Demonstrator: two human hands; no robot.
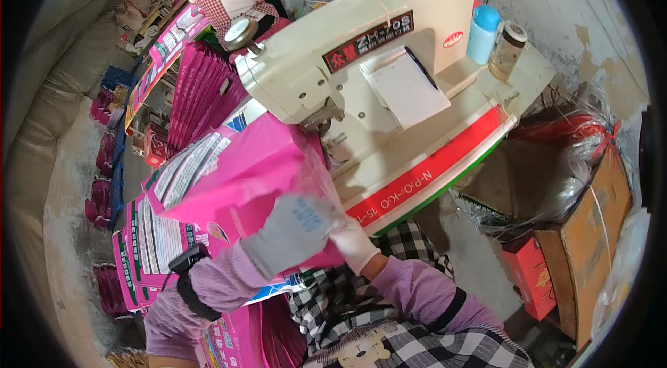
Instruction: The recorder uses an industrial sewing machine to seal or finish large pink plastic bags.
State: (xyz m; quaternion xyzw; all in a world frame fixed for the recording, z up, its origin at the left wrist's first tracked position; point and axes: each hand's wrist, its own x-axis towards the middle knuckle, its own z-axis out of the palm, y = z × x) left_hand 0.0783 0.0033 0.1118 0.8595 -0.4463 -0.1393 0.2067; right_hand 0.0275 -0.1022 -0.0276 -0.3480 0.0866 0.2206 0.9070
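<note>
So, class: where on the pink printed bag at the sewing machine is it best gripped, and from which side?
Grip the pink bag by its near right edge, coming from the person's side. That edge faces the gloved left hand and right hand, while the far end lies under the machine head.

Gloved left hand [295, 229] and right hand [354, 244] gripping pink bag [240, 180] at cream sewing machine [361, 41]; blue bottle [482, 34], jar [507, 50] on tabletop [417, 152].
</note>
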